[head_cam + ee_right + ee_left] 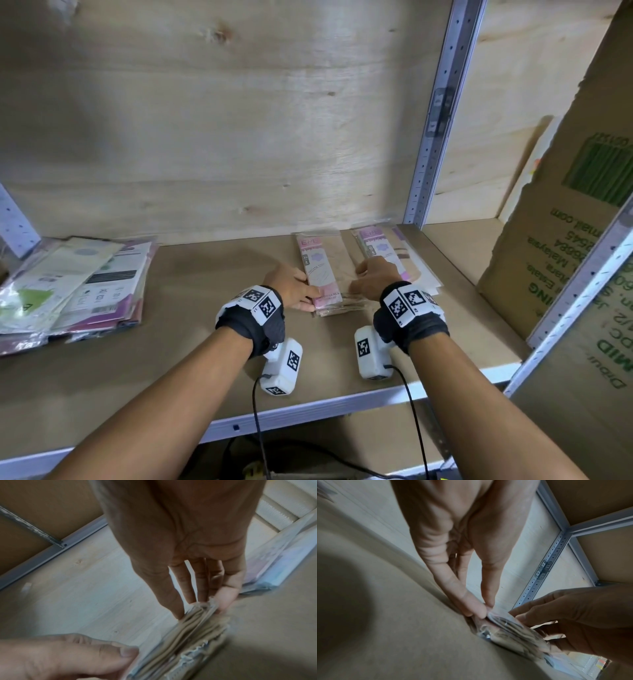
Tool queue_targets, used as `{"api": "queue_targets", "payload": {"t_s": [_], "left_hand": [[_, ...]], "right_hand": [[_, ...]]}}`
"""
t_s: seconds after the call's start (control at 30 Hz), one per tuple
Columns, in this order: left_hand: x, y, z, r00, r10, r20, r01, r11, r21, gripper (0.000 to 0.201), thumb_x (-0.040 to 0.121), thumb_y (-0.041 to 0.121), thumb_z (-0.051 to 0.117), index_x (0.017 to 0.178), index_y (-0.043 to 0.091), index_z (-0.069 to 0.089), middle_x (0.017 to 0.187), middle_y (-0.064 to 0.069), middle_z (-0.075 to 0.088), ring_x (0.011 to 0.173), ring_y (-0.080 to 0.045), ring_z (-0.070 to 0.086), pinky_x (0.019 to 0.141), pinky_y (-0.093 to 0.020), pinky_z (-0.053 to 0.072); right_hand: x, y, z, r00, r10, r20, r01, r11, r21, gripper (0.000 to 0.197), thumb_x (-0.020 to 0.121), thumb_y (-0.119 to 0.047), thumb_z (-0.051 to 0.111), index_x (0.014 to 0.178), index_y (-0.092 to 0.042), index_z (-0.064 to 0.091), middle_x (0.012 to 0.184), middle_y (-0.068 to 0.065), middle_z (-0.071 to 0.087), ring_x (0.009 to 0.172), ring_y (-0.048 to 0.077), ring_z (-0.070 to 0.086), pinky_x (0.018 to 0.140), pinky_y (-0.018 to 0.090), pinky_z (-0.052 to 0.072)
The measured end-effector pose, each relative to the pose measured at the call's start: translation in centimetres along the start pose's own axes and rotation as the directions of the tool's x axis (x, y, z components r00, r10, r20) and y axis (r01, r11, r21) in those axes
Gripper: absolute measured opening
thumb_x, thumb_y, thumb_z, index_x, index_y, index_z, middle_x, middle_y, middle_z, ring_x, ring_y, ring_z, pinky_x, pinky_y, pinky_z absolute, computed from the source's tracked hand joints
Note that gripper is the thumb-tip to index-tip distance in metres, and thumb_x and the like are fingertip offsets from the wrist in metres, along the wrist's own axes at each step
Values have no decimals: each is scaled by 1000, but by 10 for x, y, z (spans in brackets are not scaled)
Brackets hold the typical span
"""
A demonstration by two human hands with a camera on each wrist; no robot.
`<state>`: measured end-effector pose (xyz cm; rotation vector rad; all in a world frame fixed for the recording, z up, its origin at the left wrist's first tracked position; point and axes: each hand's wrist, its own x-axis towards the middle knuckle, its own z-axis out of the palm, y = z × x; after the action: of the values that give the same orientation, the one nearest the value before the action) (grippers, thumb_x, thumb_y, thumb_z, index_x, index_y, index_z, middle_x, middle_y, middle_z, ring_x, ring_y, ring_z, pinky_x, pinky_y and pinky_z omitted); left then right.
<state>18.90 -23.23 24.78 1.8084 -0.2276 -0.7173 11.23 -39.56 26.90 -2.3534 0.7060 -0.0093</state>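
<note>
Far left of the shelf board (178, 342): a loose pile of packets (75, 287), fanned out and lying flat, no hand on it.

Mid-shelf, well apart from that pile: the left hand (294, 286) sits at the left long edge of the stack of packets (323, 274). The stack lies flat on the board, its long side running toward the back panel.
- Head view: thumb on the top packet near the front corner, other fingers along the side.
- Left wrist view adds that the fingers (467, 601) are nearly straight and close together. They meet the thumb at the stack's corner and pinch its edge.

The right hand (375, 274) is at the right edge of the same stack.
- Head view: knuckles only, fingertips hidden.
- Right wrist view shows the fingers (173, 601) long and slightly spread, tips on the layered packet ends. The thumb is on the opposite face, pinching the stack.
- The same view shows the stack as many thin tan layers in clear wrap, which the head view does not show.

Just right of this hand: a second stack (404, 260), flat. Whether the hand touches it cannot be told. Further right are the metal upright (435, 113) and then a cardboard box (565, 240), upright in the next bay.
</note>
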Motion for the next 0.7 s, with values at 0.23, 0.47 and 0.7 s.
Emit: {"api": "queue_targets", "payload": {"t_s": [0.23,0.47,0.7], "left_hand": [[-3,4,-20,995,45,-92,-41,998,41,69,84,12,76,142,-2,41,128,-25,60,77,-26,72,63,-30,62],[-44,-12,-86,964,128,-235,-133,991,-6,34,86,12,74,117,5,61,116,-16,63,74,-29,73,66,-34,63],[-103,-42,-170,858,196,-475,-242,970,-37,8,90,17,70,97,13,68,95,-12,71,70,-24,70,59,-27,60]], "right_hand": [[-6,-12,4,995,-48,-91,31,983,-180,48,83,-16,65,129,-12,51,132,12,49,125,32,44,104,45,42],[-20,-38,19,952,-261,-160,233,957,-176,31,87,-27,63,118,-22,61,129,7,51,122,26,46,103,40,40],[-47,-97,63,896,-439,60,424,889,169,9,87,-15,64,95,-20,68,82,-5,68,77,13,65,68,23,50]]}}
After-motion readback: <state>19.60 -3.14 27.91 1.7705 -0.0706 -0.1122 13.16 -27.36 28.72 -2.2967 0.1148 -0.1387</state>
